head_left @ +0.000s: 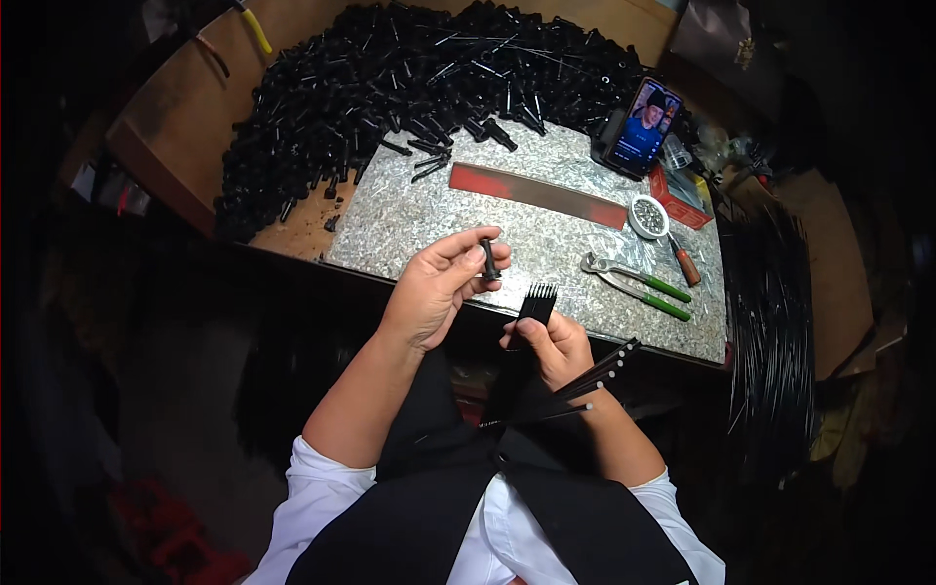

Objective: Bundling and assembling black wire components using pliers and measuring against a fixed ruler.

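Between the thumb and fingers of my left hand point(432, 292) is a small black tubular part point(489, 259), held roughly upright just over the table's front edge. My right hand point(558, 349) grips a flat bundle of thin black rods point(536, 307) with shiny metal tips fanned side by side at the top. The rods' other ends, with pale round tips, spread out past my right wrist. The two hands are close together but apart, and the tubular part does not touch the rods.
A heap of black parts point(390, 88) covers the table's back. On the speckled tabletop point(390, 214) are a red-and-grey metal bar point(536, 198), green-handled pincers point(639, 286), a white cup of small metal pieces point(647, 216), a screwdriver point(686, 263) and a propped phone point(643, 127). Long black rods point(770, 341) hang at right.
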Demonstrator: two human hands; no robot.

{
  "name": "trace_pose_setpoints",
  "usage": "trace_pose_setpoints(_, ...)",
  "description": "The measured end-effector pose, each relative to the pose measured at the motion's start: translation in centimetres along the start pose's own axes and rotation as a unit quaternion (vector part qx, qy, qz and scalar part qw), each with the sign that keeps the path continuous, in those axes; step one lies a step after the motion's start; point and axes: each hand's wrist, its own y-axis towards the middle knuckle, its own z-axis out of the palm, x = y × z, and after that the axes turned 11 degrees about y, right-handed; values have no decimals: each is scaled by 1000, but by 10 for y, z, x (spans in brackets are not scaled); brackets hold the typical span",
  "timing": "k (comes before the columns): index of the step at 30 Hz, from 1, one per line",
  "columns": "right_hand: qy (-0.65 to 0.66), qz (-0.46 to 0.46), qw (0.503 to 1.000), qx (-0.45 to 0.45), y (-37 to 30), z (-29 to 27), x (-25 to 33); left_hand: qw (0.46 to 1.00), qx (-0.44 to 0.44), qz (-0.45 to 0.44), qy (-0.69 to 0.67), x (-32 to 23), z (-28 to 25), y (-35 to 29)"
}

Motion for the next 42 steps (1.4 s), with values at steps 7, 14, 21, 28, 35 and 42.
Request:
trace_pose_setpoints(7,10,-4,1000,13,0,5,-4,998,45,-15,-36,1,2,-3)
trace_pose_setpoints(14,22,-32,999,17,3,3,-8,998,50,-25,-41,5,3,-1)
trace_pose_setpoints(21,-10,-6,999,41,5,3,-3,996,66,-41,-45,6,2,2)
trace_pose_setpoints(28,14,3,999,30,4,6,3,993,105,-50,-37,3,3,7)
trace_pose_setpoints(35,-8,0,999,34,4,8,4,989,134,-42,-33,3,-1,8)
trace_pose_setpoints(42,-25,-9,999,30,2,5,6,986,155,-35,-56,15,-8,8)
